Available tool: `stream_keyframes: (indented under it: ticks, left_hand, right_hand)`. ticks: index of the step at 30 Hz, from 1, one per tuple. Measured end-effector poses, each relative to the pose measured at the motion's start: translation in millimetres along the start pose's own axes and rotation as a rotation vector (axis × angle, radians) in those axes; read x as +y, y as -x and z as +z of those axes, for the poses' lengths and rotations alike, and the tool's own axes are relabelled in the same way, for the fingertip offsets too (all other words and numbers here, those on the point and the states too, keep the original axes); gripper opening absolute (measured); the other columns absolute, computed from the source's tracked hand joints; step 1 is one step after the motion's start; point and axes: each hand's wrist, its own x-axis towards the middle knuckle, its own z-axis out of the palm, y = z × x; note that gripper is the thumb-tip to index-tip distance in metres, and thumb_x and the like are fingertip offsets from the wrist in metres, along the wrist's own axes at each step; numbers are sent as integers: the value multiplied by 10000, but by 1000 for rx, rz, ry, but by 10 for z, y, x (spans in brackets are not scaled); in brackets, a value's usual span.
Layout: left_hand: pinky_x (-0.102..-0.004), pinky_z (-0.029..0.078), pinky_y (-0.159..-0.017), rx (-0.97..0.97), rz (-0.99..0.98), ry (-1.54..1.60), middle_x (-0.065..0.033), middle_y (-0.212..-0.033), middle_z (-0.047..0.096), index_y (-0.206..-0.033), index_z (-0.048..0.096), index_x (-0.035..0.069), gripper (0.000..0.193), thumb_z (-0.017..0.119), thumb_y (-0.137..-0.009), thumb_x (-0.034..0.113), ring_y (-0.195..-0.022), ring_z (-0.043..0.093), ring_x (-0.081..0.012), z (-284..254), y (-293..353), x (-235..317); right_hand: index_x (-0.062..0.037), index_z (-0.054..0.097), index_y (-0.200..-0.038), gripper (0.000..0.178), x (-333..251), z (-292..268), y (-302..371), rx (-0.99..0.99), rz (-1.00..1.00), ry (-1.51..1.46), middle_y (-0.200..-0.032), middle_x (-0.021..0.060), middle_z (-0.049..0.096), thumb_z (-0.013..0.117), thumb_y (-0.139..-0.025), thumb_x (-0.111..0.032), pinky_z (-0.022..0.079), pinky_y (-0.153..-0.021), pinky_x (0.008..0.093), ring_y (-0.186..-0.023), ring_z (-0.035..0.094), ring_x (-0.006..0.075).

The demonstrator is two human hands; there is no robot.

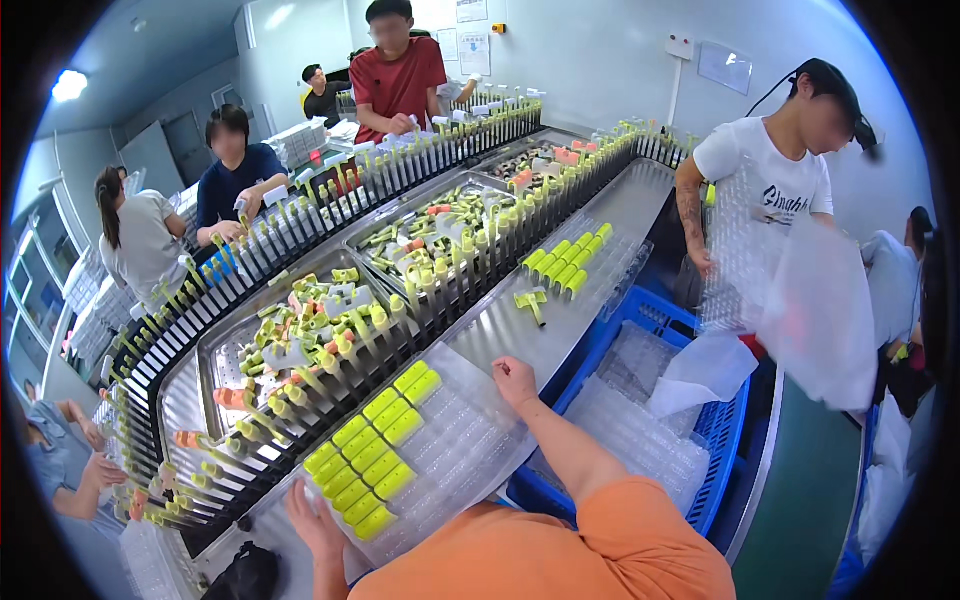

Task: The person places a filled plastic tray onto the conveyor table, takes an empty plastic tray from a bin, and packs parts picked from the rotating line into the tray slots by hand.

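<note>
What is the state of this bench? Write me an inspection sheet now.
Surface: long steel bench, curved by the lens.
Job's things: clear tray with two rows of yellow-green caps along its left side.
Clutter: steel pans of loose caps; black slotted racks; blue crate of clear trays.
Hands: left hand at the tray's near corner; right hand on its far corner.
Cables: nothing seen.
Surroundings: other people around the bench; a person in white holds a clear tray.
</note>
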Motion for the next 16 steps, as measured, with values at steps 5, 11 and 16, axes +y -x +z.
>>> stream_keyframes:
  ticks: [5, 11, 16]
  left_hand:
    - [-399, 355, -1036, 286, -334, 234, -218, -1274, 507, -1250, 505, -46, 382, 425, -991, 224, -1194, 473, -352, 167, 395, -533]
    - [-387, 383, -996, 209, -300, 165, -203, -1180, 554, -1213, 525, -53, 372, 404, -1007, 232, -1120, 513, -339, 164, 338, -442]
    - [-390, 377, -997, 191, -359, 218, -196, -1179, 555, -1215, 530, -37, 364, 417, -1004, 237, -1115, 512, -339, 91, 353, -405]
  right_hand:
    - [-39, 691, -904, 131, -3, 59, -23, 55, -65, 25, -680, 81, 640, 625, -804, -92, 481, -599, 282, -605, 598, 147]
    - [-48, 692, -896, 133, -50, 26, -21, 48, -32, 72, -703, 100, 644, 633, -790, -104, 487, -610, 308, -623, 616, 193]
    - [-52, 704, -918, 163, -37, -19, -3, 43, -37, 28, -729, 114, 656, 635, -786, -117, 497, -632, 319, -641, 628, 202]
